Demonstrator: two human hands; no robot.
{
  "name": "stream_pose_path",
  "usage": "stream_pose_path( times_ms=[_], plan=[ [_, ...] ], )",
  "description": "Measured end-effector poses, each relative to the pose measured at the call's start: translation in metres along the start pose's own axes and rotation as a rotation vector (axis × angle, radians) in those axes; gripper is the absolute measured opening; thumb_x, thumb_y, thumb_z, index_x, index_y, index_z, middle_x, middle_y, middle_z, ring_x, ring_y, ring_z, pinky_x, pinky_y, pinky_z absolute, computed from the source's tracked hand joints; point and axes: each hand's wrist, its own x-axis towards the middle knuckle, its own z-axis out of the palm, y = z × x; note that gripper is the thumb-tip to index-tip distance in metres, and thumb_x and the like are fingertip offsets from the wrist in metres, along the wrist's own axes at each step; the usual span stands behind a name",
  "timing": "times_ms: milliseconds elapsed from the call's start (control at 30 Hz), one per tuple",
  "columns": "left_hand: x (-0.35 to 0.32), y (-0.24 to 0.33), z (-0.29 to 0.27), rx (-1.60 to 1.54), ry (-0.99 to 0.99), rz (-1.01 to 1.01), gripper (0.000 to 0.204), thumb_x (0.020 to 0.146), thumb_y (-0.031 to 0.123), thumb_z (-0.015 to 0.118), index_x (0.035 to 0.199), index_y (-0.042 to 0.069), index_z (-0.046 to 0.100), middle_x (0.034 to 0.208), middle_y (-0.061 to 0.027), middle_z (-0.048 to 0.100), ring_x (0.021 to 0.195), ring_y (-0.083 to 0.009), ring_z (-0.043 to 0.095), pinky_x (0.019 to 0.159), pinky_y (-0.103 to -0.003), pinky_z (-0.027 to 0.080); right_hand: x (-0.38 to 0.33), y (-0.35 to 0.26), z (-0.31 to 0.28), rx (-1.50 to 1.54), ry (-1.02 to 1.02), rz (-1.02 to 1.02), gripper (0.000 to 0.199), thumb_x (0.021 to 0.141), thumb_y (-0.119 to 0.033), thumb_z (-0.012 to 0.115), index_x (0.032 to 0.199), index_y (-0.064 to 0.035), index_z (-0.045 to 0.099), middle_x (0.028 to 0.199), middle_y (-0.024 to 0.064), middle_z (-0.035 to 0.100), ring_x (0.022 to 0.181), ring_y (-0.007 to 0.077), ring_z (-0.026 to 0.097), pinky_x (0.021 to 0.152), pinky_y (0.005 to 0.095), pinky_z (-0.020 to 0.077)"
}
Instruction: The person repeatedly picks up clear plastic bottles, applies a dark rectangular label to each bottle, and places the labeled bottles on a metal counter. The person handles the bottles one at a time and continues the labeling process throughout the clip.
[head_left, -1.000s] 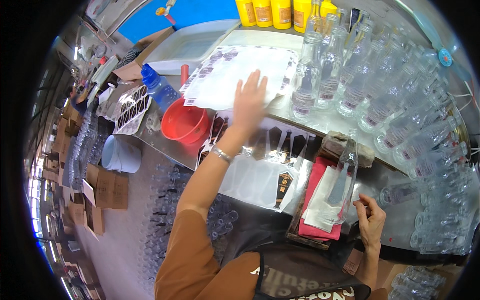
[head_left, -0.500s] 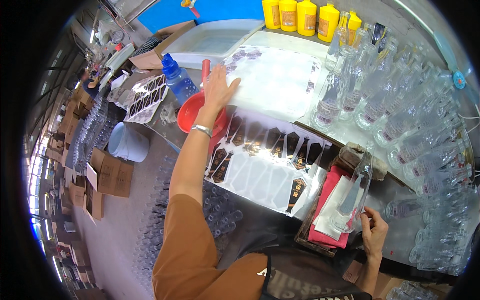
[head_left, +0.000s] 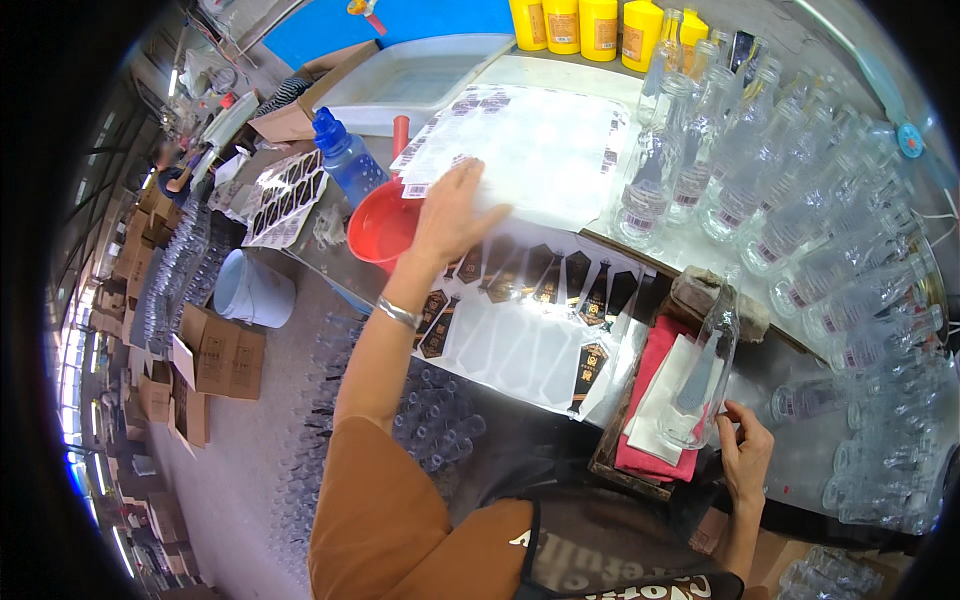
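Observation:
My left hand (head_left: 452,218) is open, thumb apart, at the front left edge of a stack of white printed label sheets (head_left: 545,150). Whether its fingertips touch the top sheet I cannot tell. Just in front lies a partly used sheet (head_left: 510,345) with black and gold labels and bare backing. At the right, a clear glass bottle (head_left: 708,375) lies on folded white and red cloths (head_left: 652,400) in a shallow wooden tray (head_left: 610,445). My right hand (head_left: 746,450) has loosely bent, parted fingers, with the fingertips at the bottle's base.
Many labelled glass bottles (head_left: 645,200) stand along the right. A red dipper (head_left: 380,225) and a blue water bottle (head_left: 348,160) are left of the sheets. Behind are a plastic tub (head_left: 410,80) and yellow bottles (head_left: 598,28). More bottles (head_left: 430,420) stand below the table edge.
My left hand has moved right and nearer me, away from the red dipper. A top label sheet has shifted left and now overlaps the dipper. The right hand stays by the bottle.

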Motion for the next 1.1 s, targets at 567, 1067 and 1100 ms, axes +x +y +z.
stream_pose_path(
  times_ms=[567,1067,1100],
  plan=[
    [-0.063,0.061,-0.005,-1.17,-0.109,-0.591,0.029,0.099,0.015,0.066,0.122,-0.002,0.069,0.107,-0.0033,0.073,0.093,-0.0075,0.065,0.081,-0.024,0.052,-0.019,0.008,-0.011,0.076,0.083,-0.012,0.022,0.09,-0.01,0.07,0.108,0.0016,0.071,0.082,0.0106,0.071,0.055,0.0124,0.051,0.056,0.0287,0.0424],
    [-0.093,0.266,-0.025,-0.567,-0.243,0.603,0.057,0.08,0.025,0.083,0.133,0.013,0.065,0.155,-0.0201,0.045,0.144,-0.037,0.042,0.117,-0.053,0.033,-0.005,-0.004,-0.021,0.466,-0.068,0.046,0.029,0.097,-0.015,0.066,0.12,0.0027,0.067,0.094,0.0055,0.075,0.064,0.0059,0.053,0.058,0.0243,0.0439],
    [-0.095,0.266,-0.027,-0.606,-0.226,0.575,0.055,0.081,0.024,0.082,0.132,0.014,0.066,0.155,-0.0211,0.044,0.145,-0.0382,0.041,0.117,-0.053,0.033,-0.001,-0.006,-0.017,0.553,-0.089,0.074,0.03,0.098,-0.015,0.065,0.122,0.0032,0.066,0.098,0.0051,0.075,0.065,0.0057,0.054,0.059,0.0239,0.0447]
  ],
)
